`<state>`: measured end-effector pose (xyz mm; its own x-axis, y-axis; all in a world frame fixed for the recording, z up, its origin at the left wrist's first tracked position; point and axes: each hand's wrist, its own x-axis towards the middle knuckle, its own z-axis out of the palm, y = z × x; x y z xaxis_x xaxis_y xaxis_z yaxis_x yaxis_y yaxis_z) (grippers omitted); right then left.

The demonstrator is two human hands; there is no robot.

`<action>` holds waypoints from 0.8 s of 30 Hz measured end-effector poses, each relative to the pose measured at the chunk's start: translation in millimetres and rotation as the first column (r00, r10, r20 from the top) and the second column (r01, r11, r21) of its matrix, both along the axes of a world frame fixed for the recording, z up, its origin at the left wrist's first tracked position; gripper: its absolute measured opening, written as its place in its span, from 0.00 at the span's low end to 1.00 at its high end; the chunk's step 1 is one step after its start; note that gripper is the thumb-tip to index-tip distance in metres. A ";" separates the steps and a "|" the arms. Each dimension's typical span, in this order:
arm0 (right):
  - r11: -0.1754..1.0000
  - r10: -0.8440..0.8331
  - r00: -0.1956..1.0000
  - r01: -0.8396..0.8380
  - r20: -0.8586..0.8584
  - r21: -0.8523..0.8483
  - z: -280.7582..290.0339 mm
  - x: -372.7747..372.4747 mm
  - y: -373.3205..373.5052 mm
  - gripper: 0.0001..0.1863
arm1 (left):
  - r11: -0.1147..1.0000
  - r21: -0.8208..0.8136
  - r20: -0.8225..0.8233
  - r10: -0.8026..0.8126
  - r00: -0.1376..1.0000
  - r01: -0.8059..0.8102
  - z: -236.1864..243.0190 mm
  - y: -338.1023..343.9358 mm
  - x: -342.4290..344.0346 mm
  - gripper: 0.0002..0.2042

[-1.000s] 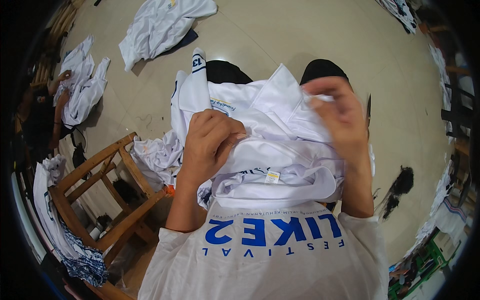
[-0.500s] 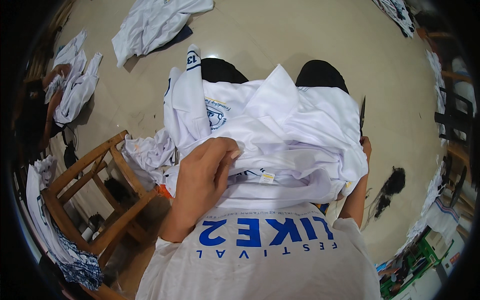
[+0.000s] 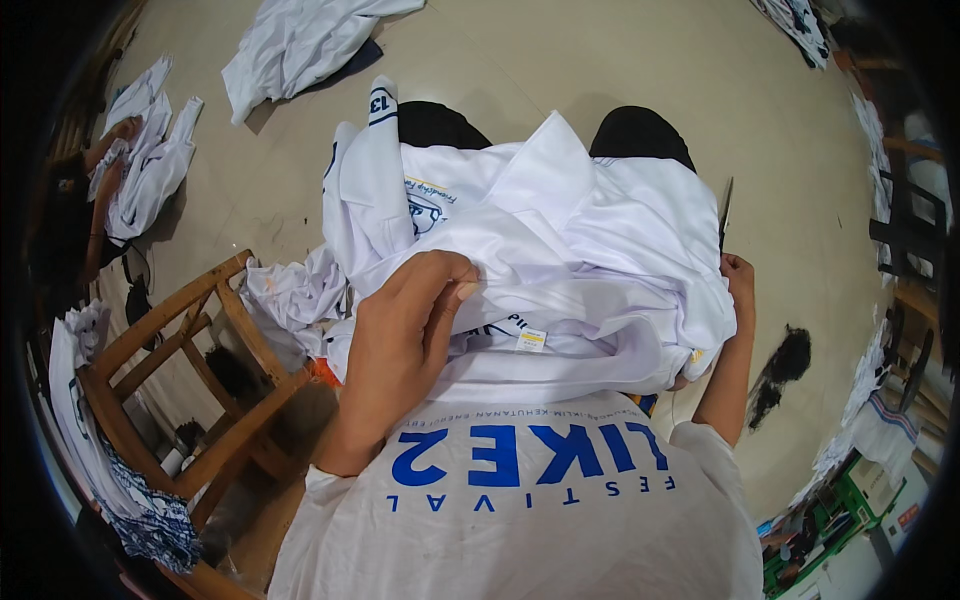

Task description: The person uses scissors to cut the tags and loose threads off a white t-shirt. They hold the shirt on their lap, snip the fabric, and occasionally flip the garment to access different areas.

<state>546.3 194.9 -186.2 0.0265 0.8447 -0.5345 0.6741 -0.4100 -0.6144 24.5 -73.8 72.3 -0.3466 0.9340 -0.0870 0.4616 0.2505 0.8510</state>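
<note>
A bundle of white garments (image 3: 620, 220) with navy stripes, a printed emblem and a small label lies across my lap, over two black-covered knees (image 3: 640, 135). My left hand (image 3: 420, 310) pinches a fold of the white cloth near the middle. At the bundle's right side my right hand (image 3: 738, 280) is closed at the lower end of an upright dark scissors blade (image 3: 727, 210); the scissors' handles are hidden by fingers and fabric.
A wooden stool (image 3: 190, 370) stands at my left beside crumpled white cloth (image 3: 290, 305). A co-worker's hands (image 3: 122, 135) hold white garments at upper left. More garments (image 3: 300, 40) lie on the tiled floor (image 3: 800, 200), with a black tangled clump (image 3: 780, 375) at right.
My right hand has left the top of the cloth and moved out and down to the scissors at the right edge. My left hand keeps its pinch, shifted slightly in view.
</note>
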 end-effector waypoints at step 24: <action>0.423 0.848 0.506 -0.824 0.155 0.378 281.9 -247.5 -49.8 0.17 | 0.998 -0.039 0.055 0.053 0.997 -0.050 -12.9 4.0 -4.1 0.04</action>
<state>298.8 145.1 95.7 -0.8189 0.5499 -0.1642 0.5220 0.5946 -0.6116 20.4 -69.9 59.5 -0.3877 0.9107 -0.1427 0.3990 0.3053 0.8646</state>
